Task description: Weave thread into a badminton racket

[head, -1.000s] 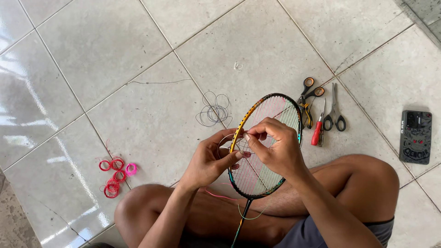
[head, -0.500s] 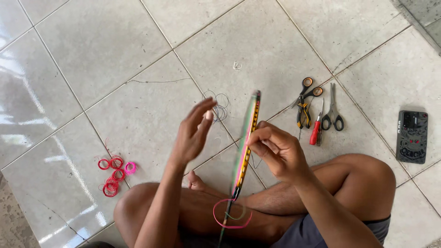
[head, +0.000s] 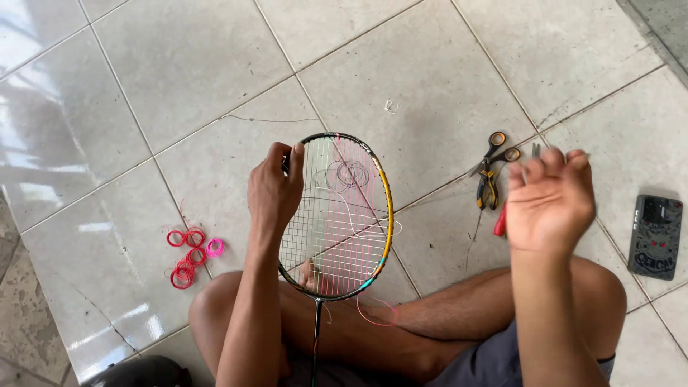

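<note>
Badminton racket (head: pixel 337 215) was gripped at its frame by the left hand (head: pixel 274 192); right hand (head: pixel 548 204) was held open, empty, beside it.

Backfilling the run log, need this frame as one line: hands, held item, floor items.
left hand: grips rim of black-and-yellow strung badminton racket | right hand: raised, open, empty | tiled floor: pink string coils, scissors
</note>
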